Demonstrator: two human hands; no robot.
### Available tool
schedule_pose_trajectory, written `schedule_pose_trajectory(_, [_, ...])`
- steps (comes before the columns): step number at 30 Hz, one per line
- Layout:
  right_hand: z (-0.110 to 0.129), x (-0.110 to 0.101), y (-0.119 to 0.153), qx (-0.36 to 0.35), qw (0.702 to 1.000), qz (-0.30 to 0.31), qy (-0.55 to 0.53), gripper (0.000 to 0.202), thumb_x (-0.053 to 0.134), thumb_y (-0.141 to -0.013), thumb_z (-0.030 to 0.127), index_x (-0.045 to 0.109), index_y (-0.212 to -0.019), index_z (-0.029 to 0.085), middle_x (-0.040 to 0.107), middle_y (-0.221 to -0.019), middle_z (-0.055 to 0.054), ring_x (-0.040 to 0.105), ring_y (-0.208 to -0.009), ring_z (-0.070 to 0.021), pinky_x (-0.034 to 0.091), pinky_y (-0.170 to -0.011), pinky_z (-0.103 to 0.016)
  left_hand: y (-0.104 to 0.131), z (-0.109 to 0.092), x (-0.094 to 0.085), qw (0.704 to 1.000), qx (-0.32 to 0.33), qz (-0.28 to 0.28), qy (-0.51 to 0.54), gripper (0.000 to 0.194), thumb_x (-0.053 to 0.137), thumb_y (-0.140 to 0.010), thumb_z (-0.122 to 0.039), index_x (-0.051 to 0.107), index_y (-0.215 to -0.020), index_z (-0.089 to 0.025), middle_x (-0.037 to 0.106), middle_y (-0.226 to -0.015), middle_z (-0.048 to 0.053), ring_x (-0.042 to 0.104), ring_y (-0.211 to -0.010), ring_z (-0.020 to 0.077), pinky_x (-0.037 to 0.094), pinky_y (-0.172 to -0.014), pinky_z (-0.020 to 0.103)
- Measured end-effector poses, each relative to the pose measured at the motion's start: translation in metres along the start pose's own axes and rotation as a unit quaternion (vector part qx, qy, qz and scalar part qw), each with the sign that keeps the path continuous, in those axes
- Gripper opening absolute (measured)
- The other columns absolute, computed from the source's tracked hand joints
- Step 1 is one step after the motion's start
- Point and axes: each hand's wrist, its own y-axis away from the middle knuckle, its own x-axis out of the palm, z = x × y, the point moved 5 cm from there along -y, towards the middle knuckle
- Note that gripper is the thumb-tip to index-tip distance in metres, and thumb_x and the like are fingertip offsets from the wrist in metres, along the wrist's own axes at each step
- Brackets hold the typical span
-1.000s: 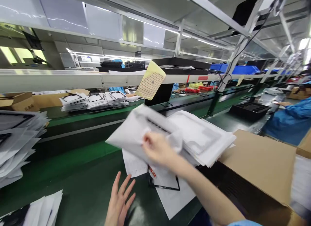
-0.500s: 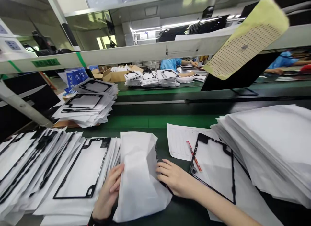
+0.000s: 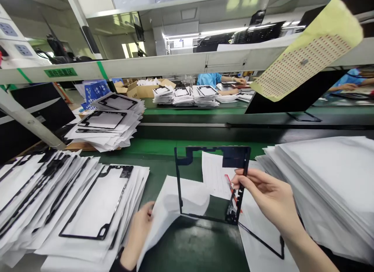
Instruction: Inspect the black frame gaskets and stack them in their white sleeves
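Observation:
Raised over the green work surface, a thin black frame (image 3: 179,186) is pinched at its right side by my right hand (image 3: 267,196). My left hand (image 3: 139,229) grips the edge of a white sheet or sleeve (image 3: 168,204), which hangs folded to the left of and partly behind the frame. A second black frame (image 3: 263,241) lies on white paper at the right, partly hidden behind the held one. Behind the frame are a printed sheet (image 3: 214,174) and a red pen (image 3: 227,180).
Stacked white sleeves with black frames (image 3: 96,202) fill the left side. A tall pile of white sleeves (image 3: 327,186) stands at the right. Another pile (image 3: 108,128) sits at the back left. A rail (image 3: 175,61) crosses above. Beyond it, a person in blue (image 3: 209,79) works.
The black frame has come out of the white sleeve and is now upright in my right hand, which moved right and up. The sleeve has folded over in my left hand.

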Motion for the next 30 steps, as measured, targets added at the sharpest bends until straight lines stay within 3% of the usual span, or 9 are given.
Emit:
schedule_pose_trajectory(5, [-0.02,-0.002,0.017,0.078,0.994,-0.033,-0.064,0.021,0.074,-0.084,0.037,0.073,-0.089,0.016,0.071,-0.069,-0.007,0.067,-0.055,-0.0159,0.061,-0.056,-0.019,0.012,-0.006,0.01,0.993,0.022,-0.101,-0.055,0.045,0.055,-0.085,-0.038,0.069,-0.119,-0.012,0.069,-0.113,0.019,0.066,-0.084,0.0288,0.043,-0.068,0.028])
schedule_pose_trajectory(9, [-0.02,-0.01,0.03,0.067,0.995,-0.057,-0.056,0.023,0.075,-0.084,0.039,0.074,-0.086,0.016,0.068,-0.066,-0.007,0.065,-0.051,-0.0167,0.061,-0.053,-0.022,0.026,-0.017,-0.009,0.98,0.06,-0.17,-0.086,0.032,0.064,-0.082,-0.037,0.075,-0.105,-0.017,0.072,-0.084,0.01,0.062,-0.064,0.0211,0.036,-0.058,0.025])
schedule_pose_trajectory(14, [-0.014,-0.012,0.037,0.033,0.997,-0.046,-0.058,0.017,0.073,-0.086,0.034,0.073,-0.081,0.018,0.066,-0.063,-0.005,0.063,-0.049,-0.0153,0.059,-0.05,-0.02,0.032,-0.022,-0.104,0.956,-0.008,-0.275,-0.1,0.043,0.059,-0.084,-0.051,0.07,-0.115,-0.023,0.062,-0.071,0.002,0.059,-0.064,0.0168,0.039,-0.066,0.025])
schedule_pose_trajectory(17, [-0.015,-0.011,0.038,0.008,0.997,-0.036,-0.072,0.009,0.071,-0.089,0.028,0.074,-0.088,0.02,0.067,-0.065,-0.004,0.064,-0.05,-0.0154,0.059,-0.051,-0.02,0.015,-0.007,-0.163,0.956,-0.165,-0.195,-0.146,0.051,0.061,-0.079,-0.057,0.069,-0.118,-0.026,0.065,-0.076,0.002,0.061,-0.07,0.0199,0.039,-0.064,0.026])
schedule_pose_trajectory(20, [-0.015,-0.01,0.039,-0.009,0.997,-0.032,-0.076,0.007,0.07,-0.09,0.026,0.074,-0.09,0.021,0.067,-0.065,-0.004,0.064,-0.05,-0.0155,0.059,-0.051,-0.02,-0.005,0.008,-0.203,0.936,-0.207,-0.159,-0.237,0.051,0.054,-0.085,-0.055,0.068,-0.122,-0.023,0.069,-0.087,0.006,0.064,-0.082,0.0266,0.041,-0.068,0.03])
schedule_pose_trajectory(23, [-0.016,-0.01,0.041,-0.001,0.996,-0.041,-0.083,0.008,0.07,-0.089,0.028,0.073,-0.088,0.021,0.067,-0.064,-0.003,0.064,-0.05,-0.0159,0.059,-0.05,-0.02,-0.023,0.031,-0.209,0.928,-0.184,-0.136,-0.294,0.053,0.046,-0.091,-0.049,0.065,-0.126,-0.014,0.071,-0.1,0.012,0.064,-0.096,0.035,0.046,-0.076,0.037])
schedule_pose_trajectory(26, [-0.016,-0.012,0.042,0.008,0.995,-0.056,-0.08,0.01,0.072,-0.087,0.03,0.073,-0.086,0.019,0.067,-0.064,-0.004,0.065,-0.05,-0.0175,0.059,-0.05,-0.021,-0.035,0.044,-0.196,0.925,-0.12,-0.128,-0.336,0.054,0.042,-0.093,-0.039,0.06,-0.128,-0.002,0.066,-0.117,0.023,0.061,-0.107,0.042,0.047,-0.09,0.048])
schedule_pose_trajectory(28, [-0.015,-0.011,0.043,0.009,0.995,-0.061,-0.076,0.011,0.073,-0.086,0.03,0.073,-0.085,0.019,0.068,-0.064,-0.004,0.065,-0.049,-0.018,0.06,-0.05,-0.021,-0.035,0.031,-0.185,0.924,-0.064,-0.16,-0.341,0.054,0.042,-0.093,-0.035,0.057,-0.128,0.003,0.053,-0.134,0.029,0.054,-0.12,0.0448,0.043,-0.1,0.054])
schedule_pose_trajectory(30, [-0.012,-0.008,0.044,0.0,0.995,-0.066,-0.069,0.01,0.073,-0.086,0.029,0.073,-0.084,0.019,0.068,-0.064,-0.004,0.065,-0.048,-0.0175,0.06,-0.05,-0.02,-0.022,-0.006,-0.173,0.935,0.019,-0.224,-0.273,0.056,0.043,-0.093,-0.039,0.057,-0.129,0.001,0.043,-0.144,0.028,0.046,-0.13,0.0438,0.038,-0.109,0.054])
